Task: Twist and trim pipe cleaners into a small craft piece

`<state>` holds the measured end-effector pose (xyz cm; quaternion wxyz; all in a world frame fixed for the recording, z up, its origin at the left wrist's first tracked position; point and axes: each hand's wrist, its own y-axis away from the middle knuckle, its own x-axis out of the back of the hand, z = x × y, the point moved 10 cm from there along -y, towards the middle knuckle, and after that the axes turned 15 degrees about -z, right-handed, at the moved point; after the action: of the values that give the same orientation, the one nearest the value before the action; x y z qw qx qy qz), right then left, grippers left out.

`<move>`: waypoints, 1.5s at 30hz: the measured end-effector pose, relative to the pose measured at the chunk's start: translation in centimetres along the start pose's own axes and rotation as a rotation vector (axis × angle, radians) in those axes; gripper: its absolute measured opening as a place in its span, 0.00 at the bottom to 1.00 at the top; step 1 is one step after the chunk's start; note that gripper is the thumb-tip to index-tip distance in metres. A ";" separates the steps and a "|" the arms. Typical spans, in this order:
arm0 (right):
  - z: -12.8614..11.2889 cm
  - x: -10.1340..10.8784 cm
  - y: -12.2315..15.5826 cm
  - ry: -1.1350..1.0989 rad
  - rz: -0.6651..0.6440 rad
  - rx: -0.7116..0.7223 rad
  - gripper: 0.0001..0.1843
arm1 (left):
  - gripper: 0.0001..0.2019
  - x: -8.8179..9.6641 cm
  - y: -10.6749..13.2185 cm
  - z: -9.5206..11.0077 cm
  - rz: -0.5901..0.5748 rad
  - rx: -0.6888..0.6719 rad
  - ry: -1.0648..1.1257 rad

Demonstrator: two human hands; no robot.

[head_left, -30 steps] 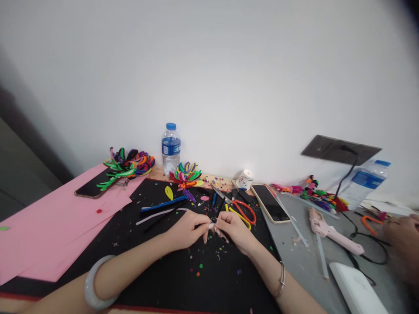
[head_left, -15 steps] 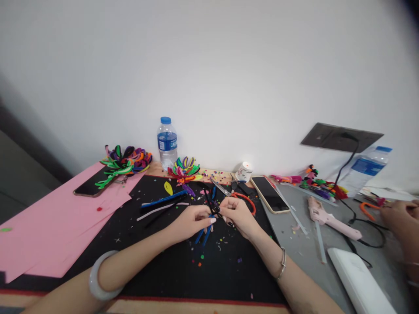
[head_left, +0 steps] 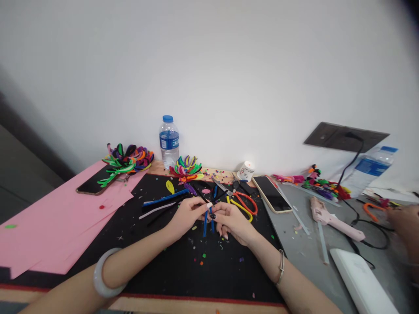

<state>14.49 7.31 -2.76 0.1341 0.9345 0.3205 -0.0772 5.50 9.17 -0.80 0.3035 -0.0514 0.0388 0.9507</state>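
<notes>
My left hand (head_left: 191, 214) and my right hand (head_left: 231, 221) meet over the black mat (head_left: 183, 270), fingertips close together. Between them are blue pipe cleaners (head_left: 205, 224), whose ends hang down below my fingers. Black pipe cleaners (head_left: 220, 196) stick out above the fingertips. My left thumb and fingers pinch the blue strips, and my right fingers close on the same bundle; the exact join is hidden. Just beyond my right hand lie scissors with orange handles (head_left: 246, 201) and a yellow pipe cleaner (head_left: 240, 210). Left of my left hand, blue, black and pale pipe cleaners (head_left: 157, 209) rest on the mat.
Pink sheets (head_left: 49, 226) and a phone (head_left: 93, 181) lie left. A water bottle (head_left: 169, 144), paper cup (head_left: 245, 171) and colourful pipe-cleaner loops (head_left: 186, 168) stand along the wall. Rightward are another phone (head_left: 271, 194), a pink glue gun (head_left: 335, 222), a white case (head_left: 362, 279) and another person's hand (head_left: 404, 220).
My fingers have shifted on the bundle, and the blue ends now hang more upright. The right hand has turned and moved slightly down, uncovering the yellow pipe cleaner. The view has shifted slightly.
</notes>
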 end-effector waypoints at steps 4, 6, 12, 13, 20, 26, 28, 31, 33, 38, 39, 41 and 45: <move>-0.4 -0.4 0.0 0.120 -0.005 0.006 0.12 | 0.12 0.3 0.1 0.1 0.022 -0.020 -0.001; -0.9 0.2 0.1 0.152 0.034 0.028 0.11 | 0.12 0.6 0.1 -0.1 0.039 -0.013 0.006; -1.1 0.9 0.2 0.106 0.063 0.064 0.12 | 0.12 0.7 0.1 -0.3 0.047 -0.052 0.118; -1.2 1.0 0.3 0.106 0.073 0.071 0.13 | 0.12 0.6 0.1 -0.4 0.040 -0.060 0.139; -1.2 1.0 0.4 0.158 0.085 0.051 0.14 | 0.10 -0.5 -0.1 -0.1 -0.063 -0.093 0.281; -0.9 0.9 0.3 0.125 0.071 0.042 0.14 | 0.10 -0.7 -0.1 -0.6 -0.091 -0.049 0.376; -0.9 1.2 0.3 0.105 0.083 0.052 0.15 | 0.11 -0.7 -0.1 -0.9 -0.105 -0.024 0.433; -1.1 1.7 0.4 0.075 0.109 0.074 0.16 | 0.15 -0.9 -0.1 -1.1 -0.160 0.020 0.543; -1.2 1.9 0.4 0.058 0.118 0.084 0.15 | 0.14 -1.2 0.0 -1.2 -0.204 0.064 0.613; -1.3 1.7 0.4 0.050 0.097 0.089 0.15 | 0.10 -1.1 0.1 -1.9 -0.199 0.151 0.650; -1.3 1.6 0.4 0.053 0.092 0.090 0.15 | 0.09 -1.2 0.0 -1.9 -0.206 0.151 0.634; -1.4 1.4 0.4 0.057 0.087 0.097 0.14 | 0.08 -1.4 -0.1 -1.9 -0.226 0.141 0.601; -1.5 1.3 0.4 0.049 0.077 0.104 0.15 | 0.10 -1.7 -0.1 -2.6 -0.246 0.172 0.552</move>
<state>15.84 8.16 -1.49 0.0805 0.9535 0.2828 -0.0654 7.09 7.99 -3.14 0.3973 -0.2858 0.1934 0.8504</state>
